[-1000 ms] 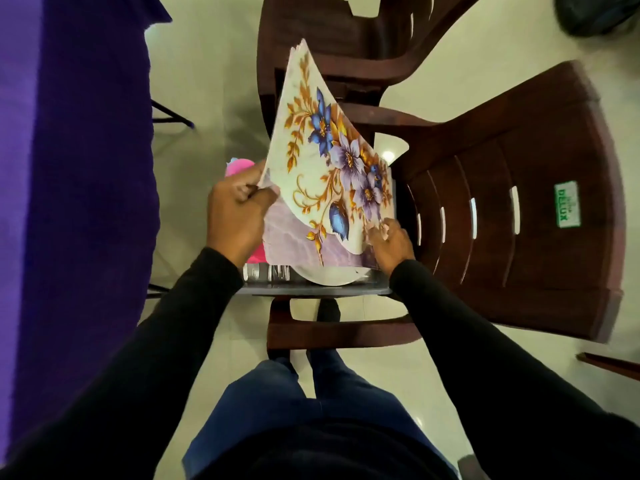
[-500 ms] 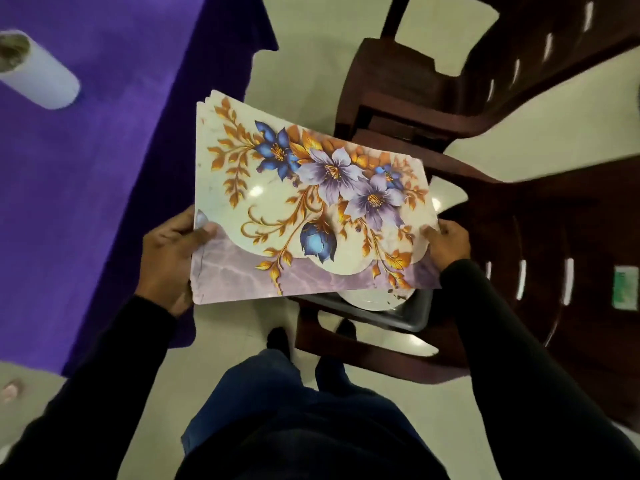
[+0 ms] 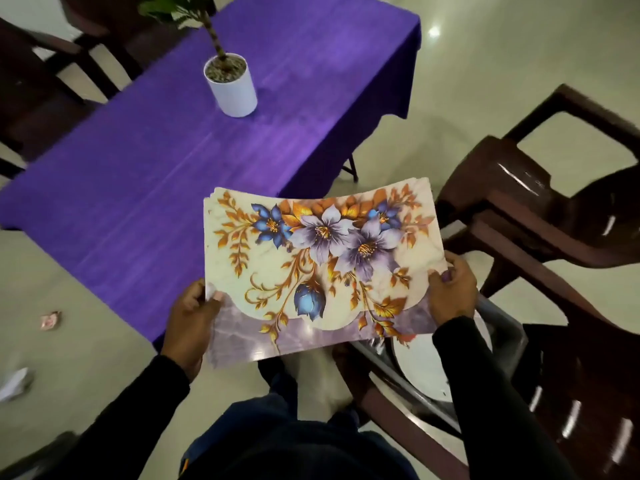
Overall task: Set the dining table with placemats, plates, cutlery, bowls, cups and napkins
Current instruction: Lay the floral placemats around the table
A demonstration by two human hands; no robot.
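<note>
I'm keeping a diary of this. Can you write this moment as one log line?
step: carrying placemats | left hand: grips left edge | right hand: grips right edge | table: only potted plant

I see wide bare purple tablecloth (image 3: 166,188) ahead and left of the placemats (image 3: 322,271), so the hands can pass out over the near table end unhindered. Only obstacle on the table is the white plant pot (image 3: 231,85), upright toward the far end, stem rising above it. Both hands, left hand (image 3: 192,317) and right hand (image 3: 452,292), are taken up pinching the placemats' near corners. Right side is crowded: brown chairs (image 3: 540,209) stand just beside the placemats' right edge, and a dark tray (image 3: 502,327) with a white plate (image 3: 426,368) sits below the right wrist. Floor gap lies between table and chairs. Dark chairs (image 3: 38,81) block the table's far-left side.
</note>
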